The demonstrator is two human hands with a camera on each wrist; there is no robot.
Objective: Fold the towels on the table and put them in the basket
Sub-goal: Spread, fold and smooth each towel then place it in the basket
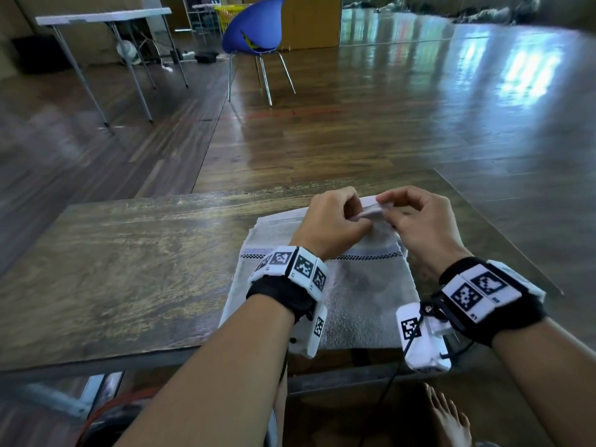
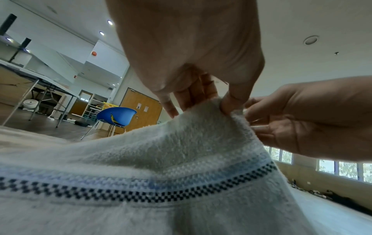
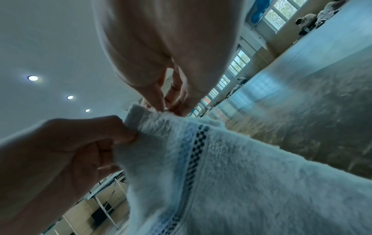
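Count of things in view
One towel (image 1: 361,291) on one bench (image 1: 129,269); two hands, left (image 1: 332,221) and right (image 1: 422,217); one blue chair (image 1: 254,27); one white table (image 1: 103,17); one yellow basket (image 1: 227,12).

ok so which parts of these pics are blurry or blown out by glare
Head view: window glare streaks the wooden floor, and the edges smear. Left wrist view: the towel goes soft near the lens, sharper where the left hand pinches it. Right wrist view: bluish cast, blurred table, right hand pale and overexposed.
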